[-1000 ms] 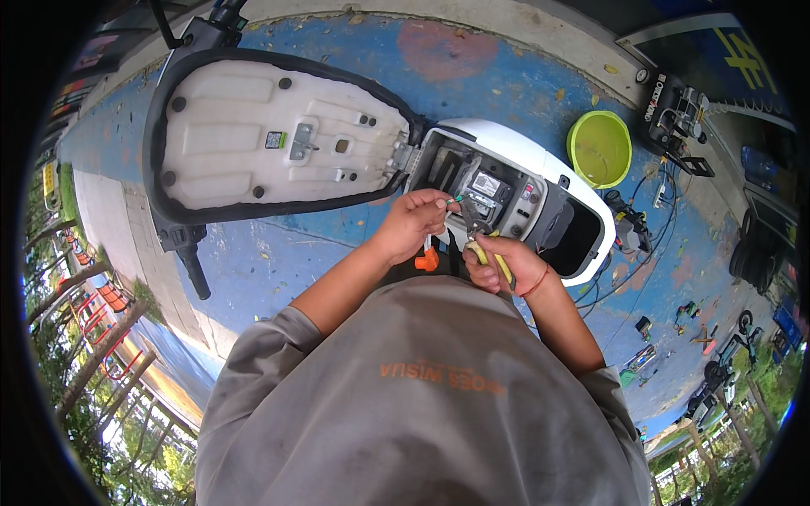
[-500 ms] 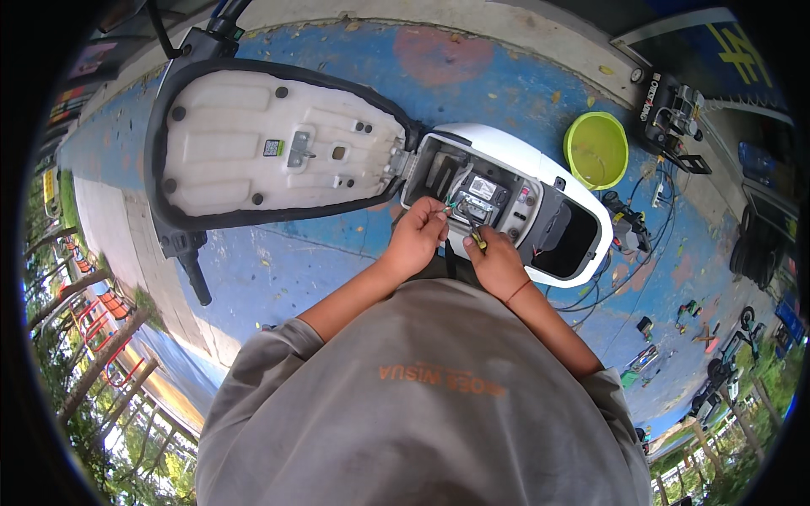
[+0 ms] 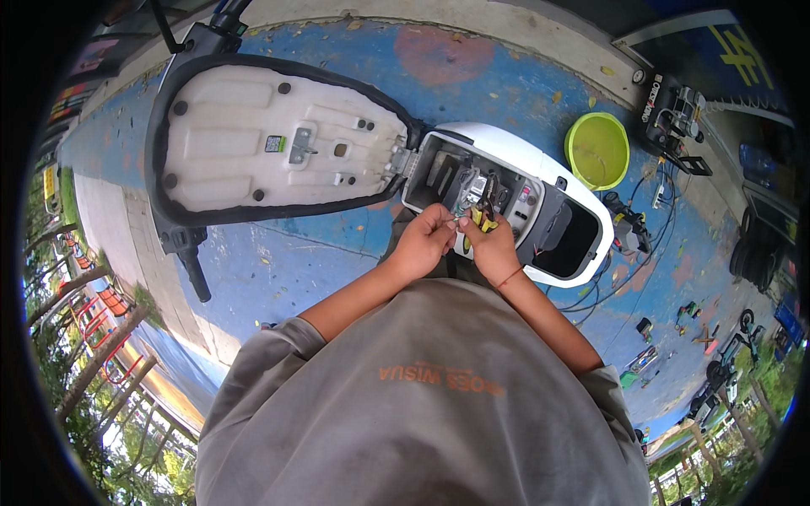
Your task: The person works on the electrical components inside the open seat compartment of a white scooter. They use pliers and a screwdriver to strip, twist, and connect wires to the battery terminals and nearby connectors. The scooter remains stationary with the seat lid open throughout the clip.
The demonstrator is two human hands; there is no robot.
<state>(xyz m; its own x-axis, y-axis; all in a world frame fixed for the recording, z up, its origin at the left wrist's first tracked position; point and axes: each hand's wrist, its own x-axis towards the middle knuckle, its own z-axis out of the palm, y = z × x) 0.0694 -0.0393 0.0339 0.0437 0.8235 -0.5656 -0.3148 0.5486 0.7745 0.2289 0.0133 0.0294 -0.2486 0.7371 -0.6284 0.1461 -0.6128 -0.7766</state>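
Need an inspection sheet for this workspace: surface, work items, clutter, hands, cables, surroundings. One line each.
Surface: blue painted floor, worn, scattered leaves.
Work items: white scooter, seat flipped open, compartment exposed; yellow-handled pliers; thin greenish wire, ends unclear.
Clutter: lime bucket, black compressor, small tools on the floor, all to the right.
Hands: left hand pinches the wire; right hand grips the pliers, close beside it.
Cables: dark cables loop across the floor, right of the scooter.
Surroundings: trees lower left; other people: nothing seen.
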